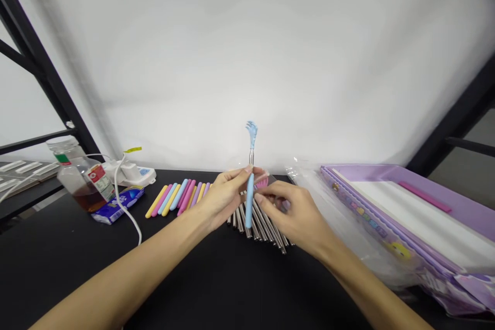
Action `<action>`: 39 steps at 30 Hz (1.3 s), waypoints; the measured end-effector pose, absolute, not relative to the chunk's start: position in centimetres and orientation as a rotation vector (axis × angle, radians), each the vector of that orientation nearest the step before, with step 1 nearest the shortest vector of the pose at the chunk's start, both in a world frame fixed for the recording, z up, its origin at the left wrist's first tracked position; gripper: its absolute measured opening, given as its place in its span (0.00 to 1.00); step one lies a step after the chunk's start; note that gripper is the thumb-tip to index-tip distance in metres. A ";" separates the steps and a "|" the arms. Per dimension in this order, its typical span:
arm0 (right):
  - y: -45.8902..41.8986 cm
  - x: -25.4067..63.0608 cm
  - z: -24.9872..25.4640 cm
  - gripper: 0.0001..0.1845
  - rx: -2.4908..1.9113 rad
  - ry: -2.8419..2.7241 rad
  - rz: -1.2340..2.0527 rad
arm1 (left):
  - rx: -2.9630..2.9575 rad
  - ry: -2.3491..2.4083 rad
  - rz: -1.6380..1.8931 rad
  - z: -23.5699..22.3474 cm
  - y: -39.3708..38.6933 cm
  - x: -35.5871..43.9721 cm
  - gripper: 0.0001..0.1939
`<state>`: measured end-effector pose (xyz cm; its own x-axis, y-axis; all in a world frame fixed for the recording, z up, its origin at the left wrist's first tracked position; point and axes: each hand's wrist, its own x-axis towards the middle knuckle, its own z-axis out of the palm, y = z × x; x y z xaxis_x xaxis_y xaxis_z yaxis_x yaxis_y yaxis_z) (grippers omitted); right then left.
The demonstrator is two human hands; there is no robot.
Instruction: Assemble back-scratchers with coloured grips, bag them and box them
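On the black bench (77,268), the left hand (220,201) clamps its fingers (235,176) around a blue back scratcher (249,201); the right hand (290,214) sits just beside it, its grip unclear.

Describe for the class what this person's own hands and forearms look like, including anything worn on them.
The left hand and right hand are bare, with no gloves, rings or bracelets visible. The left forearm and right forearm show no sleeves, watch or markings.
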<state>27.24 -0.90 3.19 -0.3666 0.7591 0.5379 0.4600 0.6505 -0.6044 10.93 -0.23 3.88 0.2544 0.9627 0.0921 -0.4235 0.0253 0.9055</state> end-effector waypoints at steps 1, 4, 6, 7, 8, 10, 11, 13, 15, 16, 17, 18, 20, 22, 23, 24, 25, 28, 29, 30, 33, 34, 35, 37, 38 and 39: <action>-1.0 27.1 3.2 0.08 -0.979 -2.003 0.488 | 1.014 0.679 1.210 3.9 -0.3 11.0 0.14; -1.1 26.5 3.0 0.10 -1.022 -1.943 0.553 | 1.031 0.652 1.205 4.0 -0.6 11.4 0.13; -1.0 26.4 2.8 0.11 -1.035 -1.905 0.622 | 1.051 0.642 1.224 4.2 -0.8 11.6 0.14; -0.9 26.5 2.8 0.12 -1.031 -1.882 0.674 | 1.057 0.639 1.242 4.3 -0.7 11.5 0.16; -0.8 26.6 2.8 0.13 -1.018 -1.847 0.742 | 1.060 0.641 1.268 4.3 -0.6 11.4 0.16; -0.4 27.3 2.9 0.14 -0.977 -1.765 0.897 | 1.074 0.692 1.360 4.4 -0.1 10.7 0.16; -0.1 27.7 2.9 0.16 -0.954 -1.730 0.965 | 1.091 0.739 1.411 4.3 0.2 10.3 0.19; 0.6 28.7 3.2 0.21 -0.931 -1.679 1.036 | 1.152 0.851 1.486 4.2 0.9 9.2 0.31; 1.2 29.8 3.7 0.24 -0.948 -1.656 1.026 | 1.244 0.937 1.505 3.9 1.6 8.2 0.40; 1.4 30.4 4.0 0.24 -0.971 -1.655 1.001 | 1.283 0.973 1.504 3.8 1.8 7.9 0.42; 1.5 30.9 4.4 0.24 -1.006 -1.665 0.961 | 1.312 1.007 1.501 3.6 2.1 7.6 0.43; 1.5 31.5 4.9 0.24 -1.051 -1.690 0.904 | 1.326 1.042 1.504 3.4 2.3 7.3 0.42; 1.5 32.5 5.8 0.23 -1.158 -1.776 0.748 | 1.314 1.111 1.536 2.8 2.7 7.0 0.41; 1.3 33.5 6.5 0.22 -1.240 -1.870 0.608 | 1.277 1.162 1.586 2.4 3.2 6.8 0.38; 1.2 34.0 6.7 0.21 -1.268 -1.916 0.566 | 1.252 1.173 1.616 2.2 3.3 6.7 0.37; 1.2 34.4 6.9 0.21 -1.291 -1.961 0.545 | 1.224 1.169 1.646 2.0 3.5 6.6 0.36; 1.2 34.9 6.9 0.20 -1.311 -2.002 0.534 | 1.195 1.153 1.672 2.0 3.6 6.6 0.35; 1.6 36.3 6.8 0.19 -1.381 -2.050 0.474 | 1.126 1.109 1.740 2.1 3.7 6.4 0.34; 1.8 36.7 6.7 0.20 -1.406 -2.040 0.435 | 1.116 1.105 1.754 2.2 3.7 6.3 0.34; 2.0 37.1 6.7 0.20 -1.430 -2.021 0.390 | 1.111 1.106 1.763 2.3 3.7 6.2 0.34; 2.5 38.0 6.5 0.21 -1.485 -1.974 0.252 | 1.101 1.102 1.782 2.5 3.6 6.2 0.33; 2.6 38.1 6.5 0.21 -1.495 -1.964 0.215 | 1.094 1.097 1.791 2.6 3.6 6.2 0.32; 2.7 38.1 6.5 0.20 -1.499 -1.955 0.194 | 1.082 1.088 1.801 2.5 3.6 6.3 0.32; 2.7 37.9 6.4 0.20 -1.497 -1.947 0.219 | 1.043 1.053 1.815 2.5 3.6 6.6 0.30; 2.6 37.6 6.3 0.20 -1.491 -1.953 0.267 | 1.019 1.033 1.813 2.4 3.6 6.8 0.30; 2.6 37.3 6.2 0.21 -1.484 -1.967 0.327 | 0.997 1.014 1.806 2.3 3.5 7.0 0.29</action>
<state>37.26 2.60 6.25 -0.1533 0.9273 0.3415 0.7667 0.3297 -0.5510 6.97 3.51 2.31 -0.3519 0.9052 0.2381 -0.2683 -0.3413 0.9009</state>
